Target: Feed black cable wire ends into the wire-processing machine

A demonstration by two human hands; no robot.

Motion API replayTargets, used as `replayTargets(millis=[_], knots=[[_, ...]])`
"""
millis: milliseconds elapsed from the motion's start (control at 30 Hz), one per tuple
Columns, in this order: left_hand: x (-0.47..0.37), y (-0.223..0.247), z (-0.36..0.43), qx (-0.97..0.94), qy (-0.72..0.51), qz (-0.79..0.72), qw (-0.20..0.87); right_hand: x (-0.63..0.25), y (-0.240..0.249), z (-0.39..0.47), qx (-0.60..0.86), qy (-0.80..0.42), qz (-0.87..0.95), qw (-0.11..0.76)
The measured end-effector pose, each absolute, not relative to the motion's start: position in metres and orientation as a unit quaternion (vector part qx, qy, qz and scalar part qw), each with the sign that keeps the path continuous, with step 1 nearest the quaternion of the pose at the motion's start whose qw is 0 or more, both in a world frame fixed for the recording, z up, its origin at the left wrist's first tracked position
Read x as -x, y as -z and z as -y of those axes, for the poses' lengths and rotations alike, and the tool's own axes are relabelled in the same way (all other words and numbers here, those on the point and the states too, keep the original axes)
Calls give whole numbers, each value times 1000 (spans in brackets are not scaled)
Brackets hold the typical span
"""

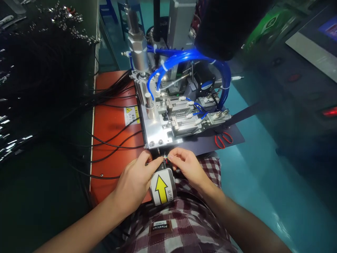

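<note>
Both hands meet at a small connector with thin coloured wires (165,158), just in front of the metal machine (158,131). My left hand (137,179) pinches its left side between thumb and forefinger. On the right side, the fingertips of my right hand (188,164) close on the same small piece. Its exact shape is mostly hidden by the fingers. Directly below the fingertips is a rounded device with a white label and a yellow arrow (162,188).
Black cables (116,147) cross the orange board (110,123) from a large dark bundle on the left (47,70). Blue air hoses (189,56) arch over the machine. Red-handled scissors (223,140) lie at the dark plate's right. A checkered garment (184,225) covers my lap.
</note>
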State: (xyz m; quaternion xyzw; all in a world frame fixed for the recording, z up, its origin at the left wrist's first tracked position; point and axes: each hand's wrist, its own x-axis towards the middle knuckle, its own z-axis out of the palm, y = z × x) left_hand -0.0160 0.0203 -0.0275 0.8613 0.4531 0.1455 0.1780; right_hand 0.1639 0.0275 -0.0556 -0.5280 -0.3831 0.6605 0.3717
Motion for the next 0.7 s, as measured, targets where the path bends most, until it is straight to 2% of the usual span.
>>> replayTargets(millis=[267, 700], knots=[[15, 30, -20, -877, -127, -445, 126, -165, 58, -29, 534, -663, 386, 357], [15, 29, -21, -887, -120, -434, 102, -164, 58, -30, 525, -667, 388, 358]])
